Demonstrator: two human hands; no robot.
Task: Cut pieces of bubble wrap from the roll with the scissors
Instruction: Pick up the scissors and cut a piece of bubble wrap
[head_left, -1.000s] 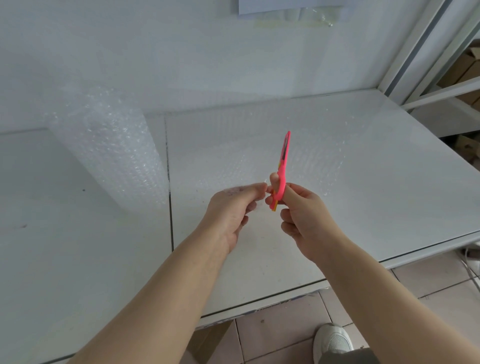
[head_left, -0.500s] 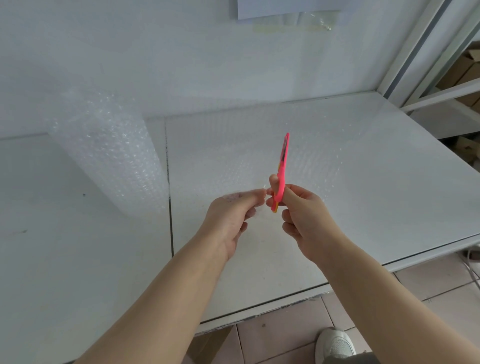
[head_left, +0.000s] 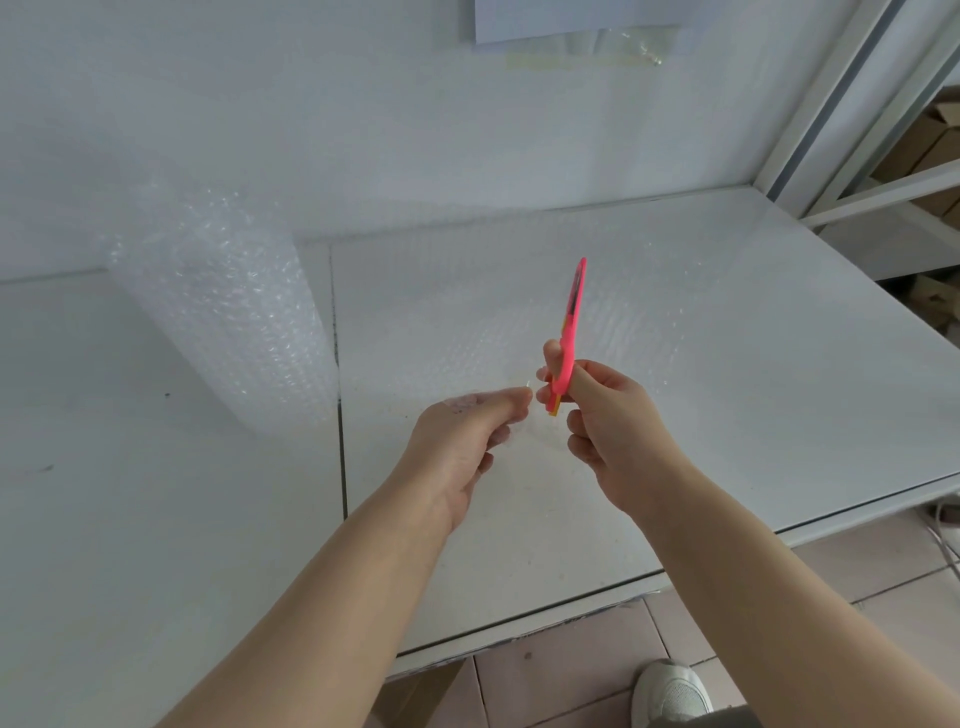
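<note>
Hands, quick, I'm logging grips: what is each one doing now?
Left hand: pinches the bubble wrap sheet.
Right hand: grips the pink scissors.

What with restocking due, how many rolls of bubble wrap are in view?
1. The clear bubble wrap roll stands upright on the white table, at its left by the wall, with its sheet spread rightward across the tabletop. The shelving at right may hide more.

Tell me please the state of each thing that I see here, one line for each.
bubble wrap roll, standing on end, partly unrolled.
bubble wrap sheet, spread flat, near edge lifted.
scissors, held edge-on, tips pointing away; blades unclear.
left hand, pinching the sheet's edge.
right hand, gripping the scissors.
</note>
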